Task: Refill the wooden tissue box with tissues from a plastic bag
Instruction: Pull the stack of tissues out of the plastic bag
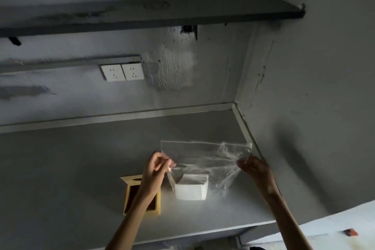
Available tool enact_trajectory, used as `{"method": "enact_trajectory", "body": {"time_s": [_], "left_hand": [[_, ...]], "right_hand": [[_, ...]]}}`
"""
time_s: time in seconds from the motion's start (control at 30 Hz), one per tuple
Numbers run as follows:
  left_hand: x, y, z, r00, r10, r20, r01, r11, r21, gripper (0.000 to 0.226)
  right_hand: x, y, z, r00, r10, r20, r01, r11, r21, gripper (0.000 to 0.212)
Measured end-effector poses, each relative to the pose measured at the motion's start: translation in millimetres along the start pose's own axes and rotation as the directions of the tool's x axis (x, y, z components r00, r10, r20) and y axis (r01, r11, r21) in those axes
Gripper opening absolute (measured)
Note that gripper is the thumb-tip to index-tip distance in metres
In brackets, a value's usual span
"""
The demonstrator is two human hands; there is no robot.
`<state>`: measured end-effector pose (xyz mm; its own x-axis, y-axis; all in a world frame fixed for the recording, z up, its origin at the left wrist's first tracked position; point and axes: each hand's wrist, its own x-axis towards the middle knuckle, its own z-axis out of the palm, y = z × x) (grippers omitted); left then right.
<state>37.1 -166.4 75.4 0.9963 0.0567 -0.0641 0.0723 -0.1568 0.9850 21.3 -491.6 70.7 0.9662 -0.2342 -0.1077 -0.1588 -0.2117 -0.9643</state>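
My left hand [157,165] and right hand [256,170] pinch the plastic bag [207,160] mouth: thin, slippery film; tissues [191,189] soft, light, beside wooden box [142,197].

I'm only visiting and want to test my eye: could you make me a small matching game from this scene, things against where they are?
Things:
1. clear plastic bag
2. white tissue stack
3. wooden tissue box
4. wall sockets

Places:
A. on the wall under the shelf
B. on the counter, behind the left forearm
C. held up by both hands
D. inside the bag

Pairs: 1-C, 2-D, 3-B, 4-A
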Motion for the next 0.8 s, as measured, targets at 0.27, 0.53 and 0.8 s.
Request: {"method": "enact_trajectory", "body": {"time_s": [0.27,0.53,0.8], "left_hand": [[0.8,17.8,-7.4,0.987,-0.017,0.162,0.022,0.999,-0.033,0.02],[45.2,69.7,-19.8,0.811,-0.206,0.548,0.185,0.978,0.094,0.035],[68.3,105.8,62.7,0.526,-0.578,0.624,-0.369,0.506,0.78,0.035]], "right_hand": [[-0.5,-30.5,-2.0,0.982,-0.157,0.1,0.167,0.982,-0.092,0.07],[1.9,-109.7,37.5,0.774,-0.313,0.551,0.633,0.345,-0.693,0.059],[-19.5,-120.0,42.6,0.771,-0.342,0.537,0.632,0.307,-0.711,0.019]]}}
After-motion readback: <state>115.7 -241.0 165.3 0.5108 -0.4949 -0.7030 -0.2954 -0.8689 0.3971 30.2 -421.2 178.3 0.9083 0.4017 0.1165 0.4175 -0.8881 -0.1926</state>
